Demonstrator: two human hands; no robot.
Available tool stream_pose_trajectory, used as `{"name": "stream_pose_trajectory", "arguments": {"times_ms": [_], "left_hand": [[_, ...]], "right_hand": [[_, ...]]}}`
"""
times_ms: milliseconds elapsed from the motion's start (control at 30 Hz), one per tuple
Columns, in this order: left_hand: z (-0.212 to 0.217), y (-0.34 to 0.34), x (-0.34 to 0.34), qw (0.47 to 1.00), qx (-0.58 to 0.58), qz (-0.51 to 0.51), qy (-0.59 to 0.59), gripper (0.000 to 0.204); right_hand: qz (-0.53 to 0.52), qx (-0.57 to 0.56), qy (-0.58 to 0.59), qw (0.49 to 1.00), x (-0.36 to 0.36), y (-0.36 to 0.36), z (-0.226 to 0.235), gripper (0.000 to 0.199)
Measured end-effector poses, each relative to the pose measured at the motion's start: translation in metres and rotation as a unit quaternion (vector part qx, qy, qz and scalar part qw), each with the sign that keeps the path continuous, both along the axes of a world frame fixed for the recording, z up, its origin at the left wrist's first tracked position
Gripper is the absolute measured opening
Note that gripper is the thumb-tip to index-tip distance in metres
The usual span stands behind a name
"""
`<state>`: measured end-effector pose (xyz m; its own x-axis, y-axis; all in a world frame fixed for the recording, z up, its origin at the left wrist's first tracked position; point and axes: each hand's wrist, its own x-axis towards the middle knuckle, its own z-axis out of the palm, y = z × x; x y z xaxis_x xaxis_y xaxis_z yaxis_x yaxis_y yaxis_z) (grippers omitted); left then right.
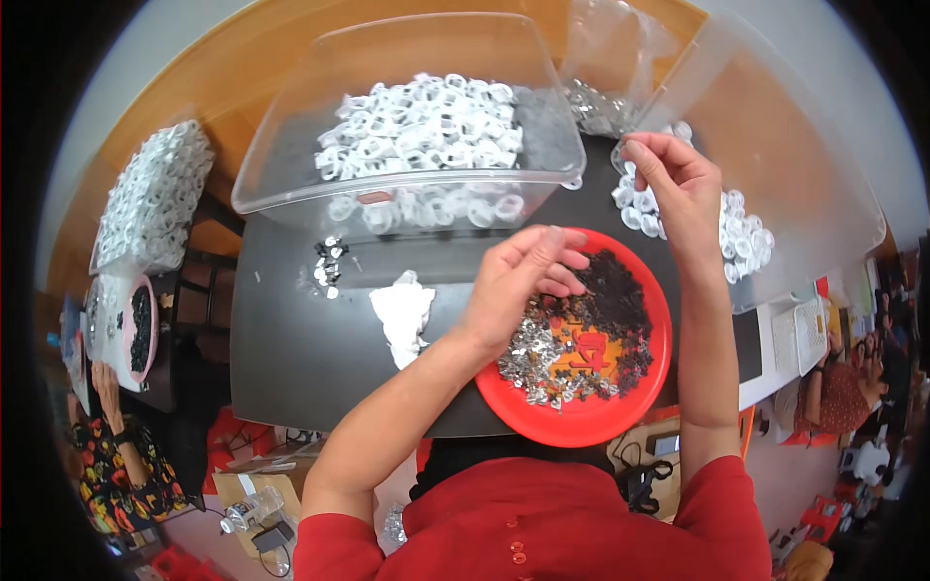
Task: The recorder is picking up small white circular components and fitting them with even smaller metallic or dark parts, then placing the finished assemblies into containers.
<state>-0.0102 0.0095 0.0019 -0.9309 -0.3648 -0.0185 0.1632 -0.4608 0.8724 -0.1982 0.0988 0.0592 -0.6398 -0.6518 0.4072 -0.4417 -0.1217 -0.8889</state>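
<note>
1. Bench – dark grey top, set against a wooden surface behind it.
2. Red tray at the near edge, holding small silver and black parts.
3. Left hand over the tray – fingers curled loosely, pinching something small; can't tell what.
4. Right hand raised by the right clear bin – fingertips pinched together, item not visible.
5. Centre clear bin full of white rings; crumpled white tissue on the bench.
6. Another person sits far left.
</note>
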Motion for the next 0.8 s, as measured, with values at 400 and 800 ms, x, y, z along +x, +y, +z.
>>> {"name": "stream_pose_trajectory", "arguments": {"times_ms": [400, 800], "left_hand": [[0.006, -0.003, 0.002, 0.997, -0.058, 0.045, -0.027, 0.036], [0.009, -0.003, 0.001, 0.995, -0.075, 0.046, -0.037, 0.035]], "right_hand": [[-0.046, 0.2, 0.257, 0.944, -0.021, 0.012, -0.04, 0.018], [0.03, 0.249, 0.361, 0.898, -0.04, -0.019, -0.059, 0.023]]}}
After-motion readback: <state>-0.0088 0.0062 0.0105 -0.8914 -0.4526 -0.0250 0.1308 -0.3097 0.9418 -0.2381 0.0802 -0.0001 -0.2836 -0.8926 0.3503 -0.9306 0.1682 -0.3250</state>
